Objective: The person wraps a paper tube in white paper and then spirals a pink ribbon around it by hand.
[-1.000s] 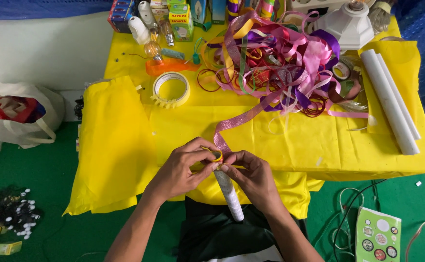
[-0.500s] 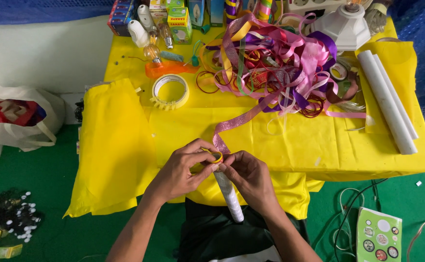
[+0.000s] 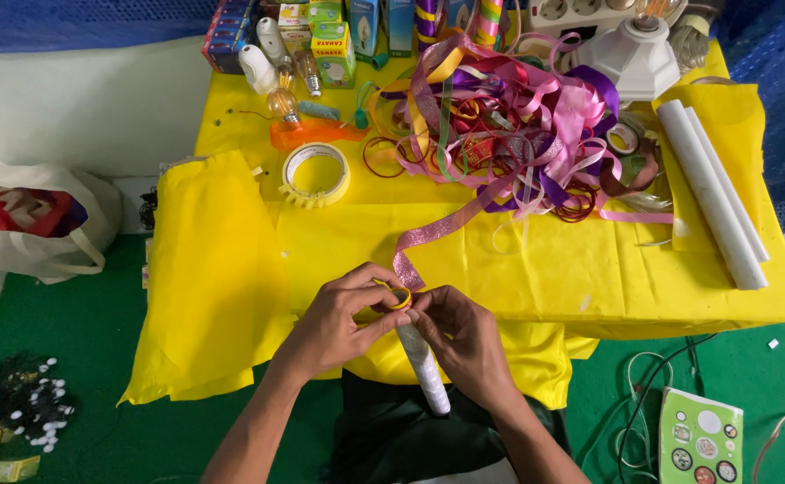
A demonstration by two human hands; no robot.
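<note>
Both hands meet at the near edge of the yellow-covered bench. From the left, I see my left hand with its grip pinched on a small yellow ring. A white rod stands just under the ring, and a glittery pink ribbon runs up from it toward the ribbon heap. My right hand has its grip clenched around the rod's top.

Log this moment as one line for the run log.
left hand: pinching yellow ring | right hand: on white rolled tube | pink glitter ribbon: runs from ring to ribbon pile | surface: yellow cloth
</note>
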